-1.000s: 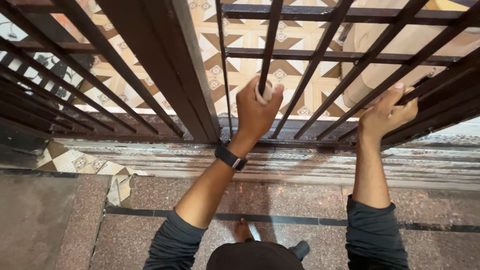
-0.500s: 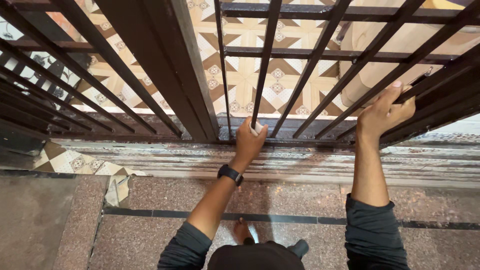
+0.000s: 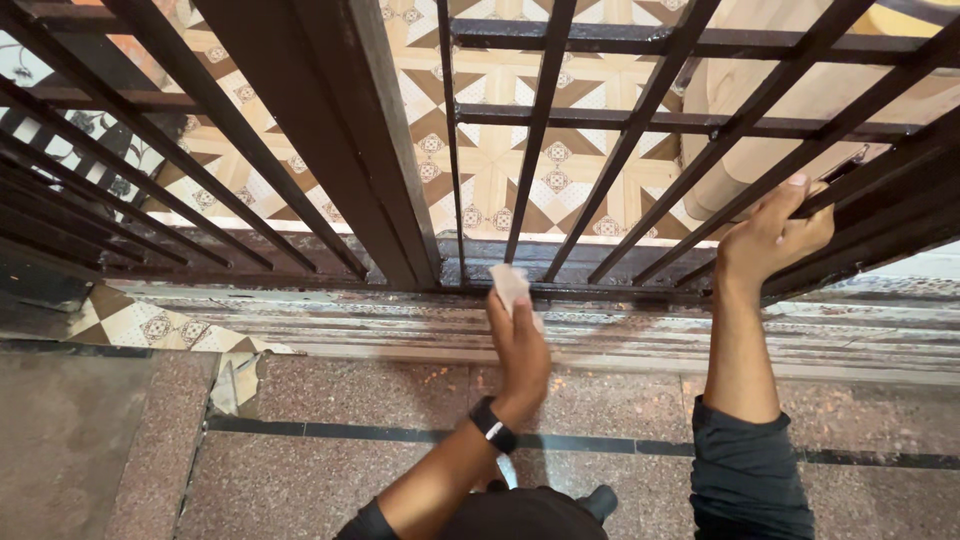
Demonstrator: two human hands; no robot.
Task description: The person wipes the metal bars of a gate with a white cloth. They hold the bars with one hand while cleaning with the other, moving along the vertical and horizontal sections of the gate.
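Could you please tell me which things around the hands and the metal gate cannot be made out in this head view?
- Small pale pad in the left hand: partly covered by the fingers, so its kind is unclear.
- Right hand: its fingertips wrap behind a gate bar, hidden.
- Beige shape beyond the gate: crossed by bars and cut off by the top edge.
- Person's feet: hidden by their own head at the bottom edge.

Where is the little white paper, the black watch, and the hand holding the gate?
white paper point(image 3: 509, 283), head view, middle of the sheet above the fingertips.
black watch point(image 3: 494, 426), head view, band across the left wrist.
right hand point(image 3: 772, 237), head view, back of the hand gripping a gate bar.
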